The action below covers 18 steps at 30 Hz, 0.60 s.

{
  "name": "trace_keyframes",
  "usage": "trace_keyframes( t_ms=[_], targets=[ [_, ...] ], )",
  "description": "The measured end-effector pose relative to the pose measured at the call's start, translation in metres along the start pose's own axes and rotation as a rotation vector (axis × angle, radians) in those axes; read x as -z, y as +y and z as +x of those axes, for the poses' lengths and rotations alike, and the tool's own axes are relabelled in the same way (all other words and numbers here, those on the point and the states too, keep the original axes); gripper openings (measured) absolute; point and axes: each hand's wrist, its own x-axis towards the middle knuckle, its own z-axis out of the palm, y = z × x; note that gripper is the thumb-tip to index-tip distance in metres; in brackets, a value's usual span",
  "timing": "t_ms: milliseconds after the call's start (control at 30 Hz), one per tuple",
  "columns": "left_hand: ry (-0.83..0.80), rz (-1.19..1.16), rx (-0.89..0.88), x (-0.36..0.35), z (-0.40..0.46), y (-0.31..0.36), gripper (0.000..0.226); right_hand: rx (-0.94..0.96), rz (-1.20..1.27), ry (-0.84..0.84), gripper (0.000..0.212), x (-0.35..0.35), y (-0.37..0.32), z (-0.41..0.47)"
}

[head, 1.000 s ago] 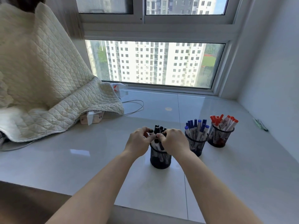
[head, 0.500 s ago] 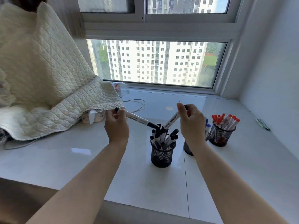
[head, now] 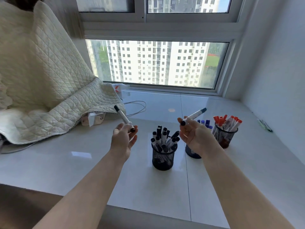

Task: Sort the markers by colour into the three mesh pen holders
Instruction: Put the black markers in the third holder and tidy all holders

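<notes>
Both hands are up over the sill, palms turned up, each with one black-capped marker. The left hand [head: 123, 139] has its fingers loosely curled, thumb and fingertips pinching the near end of a left marker [head: 124, 118] that angles up and away to the left. The right hand [head: 194, 138] is more spread out, fingers apart, with the right marker [head: 194, 115] lying across the fingertips and pointing up to the right; can't tell how firmly it's pinched.

Holders are in a rough row on the white sill [head: 82, 162]. The nearest mesh holder [head: 162, 158] sits between the two hands and is stuffed with black markers [head: 162, 138] poking out at all angles. The middle holder [head: 192, 152] is mostly hidden behind the right hand, just some blue caps [head: 205, 123] showing. The far right holder [head: 224, 136] has the red markers [head: 228, 122]. A quilted blanket [head: 41, 80] is piled on the left.
</notes>
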Motion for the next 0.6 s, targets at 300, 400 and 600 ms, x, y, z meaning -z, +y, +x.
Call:
trace_keyframes(
  t_ms=[300,400,600],
  targets=[
    [-0.169,0.417,-0.169,-0.006,-0.003,-0.013,0.008,0.308,-1.017,0.104,0.029,-0.015,0.025,0.009],
    [-0.207,0.561,-0.252,-0.008,-0.006,-0.021,0.004,0.362,-1.224,0.113,0.024,-0.013,0.035,0.010],
    [-0.172,0.628,-0.307,-0.008,-0.006,-0.024,0.007,0.385,-1.241,0.147,0.010,-0.007,0.044,0.009]
  ],
)
